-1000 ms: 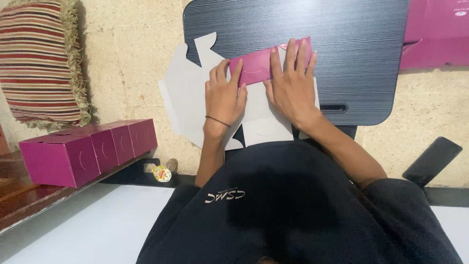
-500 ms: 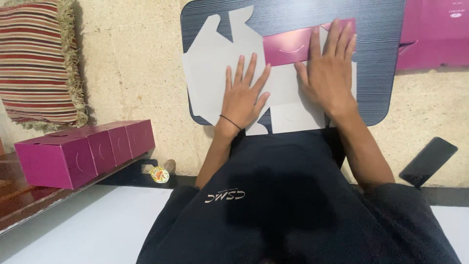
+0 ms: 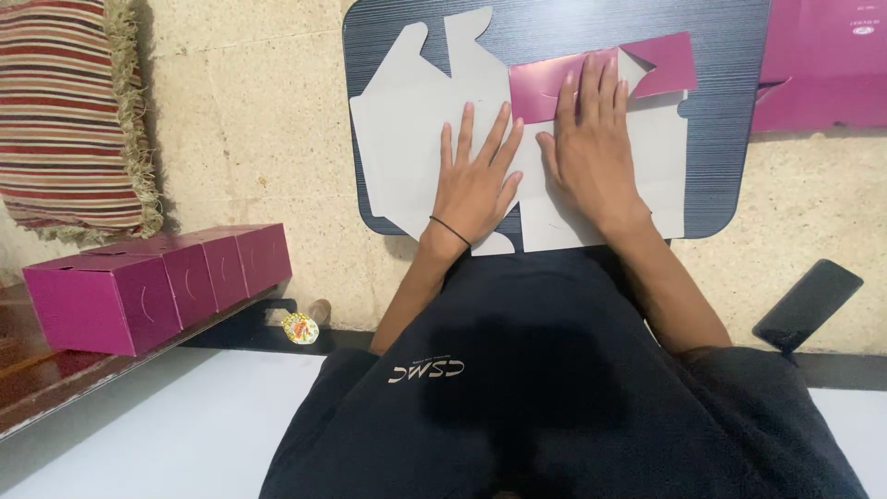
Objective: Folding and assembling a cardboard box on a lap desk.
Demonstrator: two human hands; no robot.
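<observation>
Since half a second ago the left hand (image 3: 476, 180) has slid a little toward the right hand (image 3: 591, 152), so the two now lie almost side by side on the flat carton blank (image 3: 407, 120); a second ago both were bunched on the magenta panel, with much less of the white sheet unfolded.

That blank lies spread, white inner face up, on the dark lap desk (image 3: 730, 111), its near edge overhanging toward the person's lap. Both hands rest flat with fingers spread, gripping nothing: the left palm presses the white middle of the sheet, while the right fingertips lie over the folded-over magenta flap (image 3: 540, 88), holding it down along its crease.

Judging by its look, the blank is thin die-cut cardboard: light, stiff across the panels yet ready to bend at the scored lines, and likely to spring back if released (the smooth printed side may also slip on the desk). Sensible holds are panel edges near a crease, not the small tabs, which could tear or kink.

Finished magenta boxes (image 3: 157, 282) sit in a row on the left ledge, more flat magenta blanks (image 3: 822, 65) lie beyond the desk, and a dark phone (image 3: 806, 305) rests on the floor at right.
</observation>
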